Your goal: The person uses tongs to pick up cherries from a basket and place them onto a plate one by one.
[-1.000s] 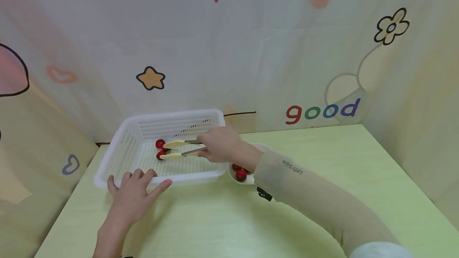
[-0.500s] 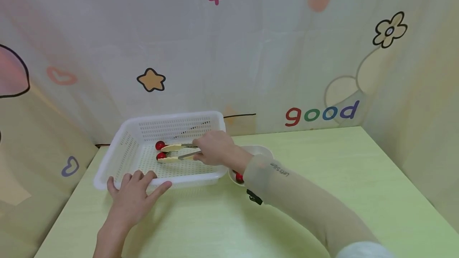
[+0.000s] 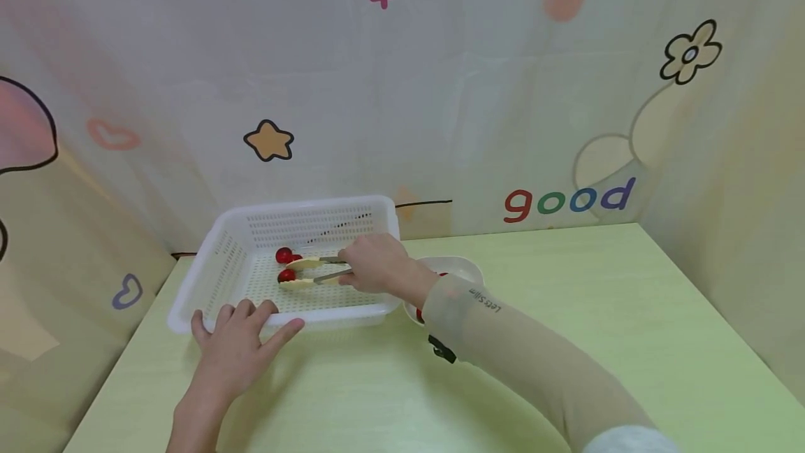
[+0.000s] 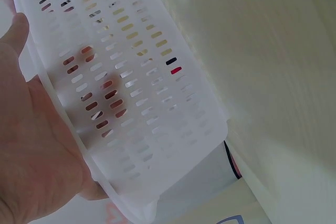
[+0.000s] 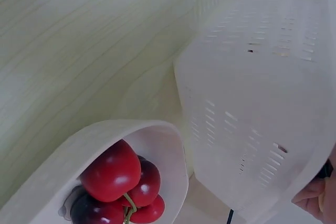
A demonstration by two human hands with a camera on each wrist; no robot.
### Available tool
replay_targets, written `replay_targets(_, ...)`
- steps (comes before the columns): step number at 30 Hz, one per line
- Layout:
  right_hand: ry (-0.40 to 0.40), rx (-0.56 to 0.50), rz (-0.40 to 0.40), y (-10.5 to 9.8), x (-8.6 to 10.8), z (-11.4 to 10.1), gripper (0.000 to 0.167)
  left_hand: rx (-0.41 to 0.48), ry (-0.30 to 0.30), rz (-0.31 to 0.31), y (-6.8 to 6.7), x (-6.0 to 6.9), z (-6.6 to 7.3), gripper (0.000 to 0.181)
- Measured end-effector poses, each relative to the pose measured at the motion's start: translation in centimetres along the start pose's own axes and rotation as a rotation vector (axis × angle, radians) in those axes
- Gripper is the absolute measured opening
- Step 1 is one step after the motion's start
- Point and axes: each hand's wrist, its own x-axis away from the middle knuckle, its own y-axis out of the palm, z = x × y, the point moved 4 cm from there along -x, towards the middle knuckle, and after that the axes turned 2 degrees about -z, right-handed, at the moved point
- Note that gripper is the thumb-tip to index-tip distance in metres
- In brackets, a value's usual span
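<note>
I watch the left hand [image 3: 235, 351] grip the basket's [image 3: 358, 312] near rim; over the basket, the right hand [image 3: 377, 263] holds spread tongs [image 3: 330, 276], tips beside cherries [image 3: 284, 255] inside; right of the basket sits a bowl [image 3: 464, 268].

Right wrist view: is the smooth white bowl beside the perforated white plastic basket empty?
No, several round, glossy red cherries lie inside the white bowl.
</note>
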Motion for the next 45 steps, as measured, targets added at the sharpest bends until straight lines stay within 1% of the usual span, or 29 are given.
replay_targets(6,0.012,0.007,-0.006,0.3,0.0,0.3,0.037,0.001,0.003,0.002,0.0,0.0,0.2,0.063)
replay_targets(12,0.029,0.016,-0.009,0.4,0.0,0.5,0.035,-0.004,0.0,-0.013,-0.1,0.0,0.4,0.062)
replay_targets(18,0.016,0.008,-0.003,0.2,0.2,0.7,0.037,-0.008,-0.006,-0.019,-0.1,0.1,0.3,0.063)
replay_targets(28,-0.004,-0.023,0.027,-1.5,0.6,1.1,0.039,-0.006,-0.004,-0.014,-0.1,-0.1,0.1,0.065)
replay_targets(32,-0.027,-0.012,0.051,-2.4,0.9,1.3,0.042,-0.007,-0.004,-0.017,-0.2,0.0,0.2,0.064)
replay_targets(37,-0.046,-0.015,0.082,-3.5,1.4,1.7,0.041,-0.008,-0.008,-0.026,-0.2,0.1,0.2,0.063)
replay_targets(42,-0.058,-0.024,0.083,-4.0,2.1,2.3,0.038,-0.006,-0.01,-0.031,-0.2,0.2,0.1,0.063)
replay_targets(45,-0.068,-0.041,0.087,-4.2,2.7,2.8,0.04,-0.005,-0.009,-0.029,-0.1,0.1,0.1,0.063)
